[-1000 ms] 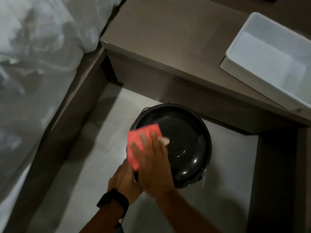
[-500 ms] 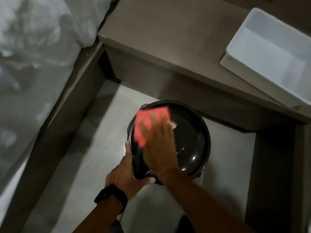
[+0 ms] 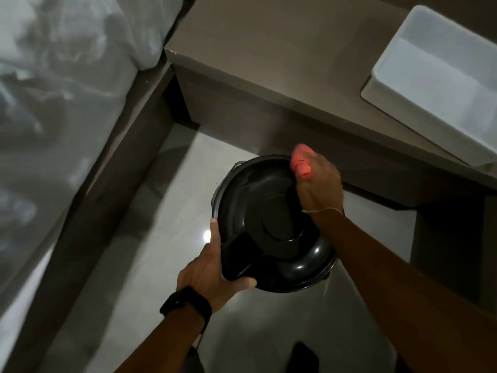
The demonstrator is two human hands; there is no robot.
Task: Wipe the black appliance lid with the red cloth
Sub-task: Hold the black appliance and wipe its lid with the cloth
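Observation:
A round black appliance lid [image 3: 269,211] faces up at me, glossy, with a raised disc at its centre; it sits on an appliance standing on the pale floor. My left hand [image 3: 212,273] grips the lid's near left rim, thumb over the edge. My right hand [image 3: 321,188] is closed around the bunched red cloth [image 3: 301,161] and presses it against the lid's far right rim. Most of the cloth is hidden inside my fist.
A brown table top [image 3: 269,63] runs across the back, its edge just behind the lid. A white plastic bin [image 3: 441,79] rests on it at the right. A bed with pale bedding [image 3: 59,90] and a dark frame [image 3: 107,184] lines the left side.
My right hand swept the cloth from the lid's left side across to its far right rim, and the cloth went from flat to bunched. My left hand stayed on the near rim.

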